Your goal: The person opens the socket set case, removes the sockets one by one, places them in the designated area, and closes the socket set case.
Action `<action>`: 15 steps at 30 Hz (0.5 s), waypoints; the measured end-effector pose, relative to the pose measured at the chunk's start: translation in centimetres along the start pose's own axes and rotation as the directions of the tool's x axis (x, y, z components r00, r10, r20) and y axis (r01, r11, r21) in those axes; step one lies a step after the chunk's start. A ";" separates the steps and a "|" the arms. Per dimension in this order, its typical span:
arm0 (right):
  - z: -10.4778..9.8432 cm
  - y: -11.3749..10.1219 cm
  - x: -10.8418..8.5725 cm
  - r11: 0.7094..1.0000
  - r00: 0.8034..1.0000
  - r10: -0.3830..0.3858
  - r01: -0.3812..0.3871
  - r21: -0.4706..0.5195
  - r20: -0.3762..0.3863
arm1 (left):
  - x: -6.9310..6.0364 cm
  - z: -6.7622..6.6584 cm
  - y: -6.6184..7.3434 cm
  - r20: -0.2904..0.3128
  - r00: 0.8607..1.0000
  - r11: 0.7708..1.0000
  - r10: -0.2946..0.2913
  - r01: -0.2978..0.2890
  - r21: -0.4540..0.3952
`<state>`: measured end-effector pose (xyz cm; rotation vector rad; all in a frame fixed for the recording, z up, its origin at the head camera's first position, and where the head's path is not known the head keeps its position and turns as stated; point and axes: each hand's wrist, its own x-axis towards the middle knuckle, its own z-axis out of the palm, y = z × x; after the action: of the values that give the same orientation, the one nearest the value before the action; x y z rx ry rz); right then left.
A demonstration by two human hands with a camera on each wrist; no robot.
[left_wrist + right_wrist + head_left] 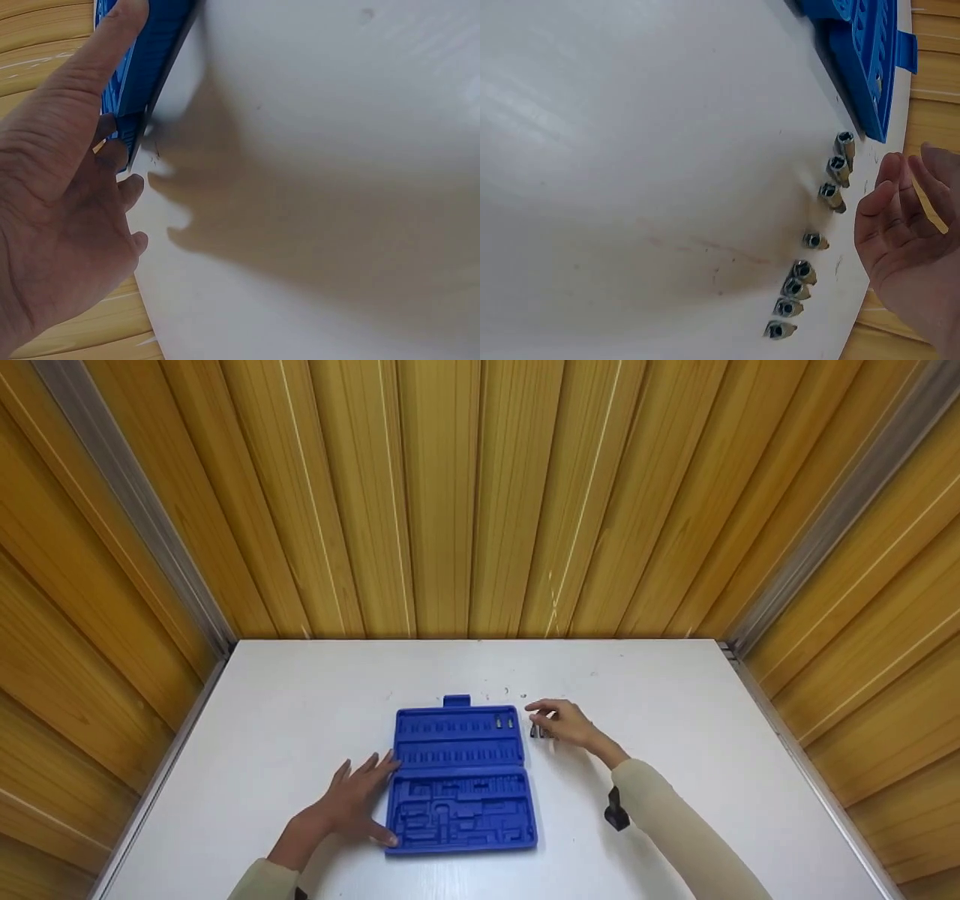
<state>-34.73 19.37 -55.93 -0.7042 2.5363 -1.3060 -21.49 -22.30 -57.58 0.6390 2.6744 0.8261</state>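
Observation:
A blue plastic socket case [459,746] lies unfolded on the white table, its moulded slots showing. My left hand [351,801] is spread along the case's left side, its thumb and fingertips touching the rim. Two small metal sockets [504,723] sit in the upper half's top row, at the right end. To the right of the case, my right hand [568,724] hovers with loosely bent fingers, and no object shows between them. Below it in the right wrist view, several metal sockets [815,241] stand in a loose line on the table, partly hidden by the hand in the head view.
The white table [300,705] reaches back to a yellow wood-patterned wall [439,510], with similar panels on both sides. A latch tab [457,701] sticks out from the case's far edge. Small dark marks [506,690] dot the tabletop behind the case.

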 end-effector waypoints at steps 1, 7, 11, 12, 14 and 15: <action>0.3 -0.1 0.3 1.000 1.000 -0.004 0.004 -0.002 0.009 | 0.0 0.0 0.0 0.000 1.000 1.000 0.003 -0.003 -0.002; 2.2 -0.5 1.8 1.000 1.000 -0.021 0.021 -0.019 0.008 | 0.1 0.2 -0.1 -0.002 1.000 1.000 -0.002 0.002 -0.025; 3.4 -0.6 2.2 0.997 1.000 -0.014 0.012 -0.072 -0.028 | 0.3 0.2 -0.2 0.002 1.000 1.000 -0.008 0.008 -0.026; 3.6 -0.5 2.3 0.997 0.999 -0.012 0.009 -0.083 -0.037 | 0.3 0.2 -0.2 0.003 1.000 1.000 -0.009 0.009 -0.024; 4.1 -0.6 2.4 0.995 0.998 -0.017 0.012 -0.101 -0.054 | 0.3 0.2 -0.3 0.002 1.000 1.000 -0.010 0.010 -0.023; 4.3 -0.6 2.5 0.994 0.998 -0.022 0.015 -0.111 -0.065 | 0.3 0.2 -0.3 0.001 1.000 1.000 -0.010 0.010 -0.023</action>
<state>-35.04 14.78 -57.92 -0.7196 2.6784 -1.2215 -21.77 -22.26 -57.96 0.6203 2.6614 0.8524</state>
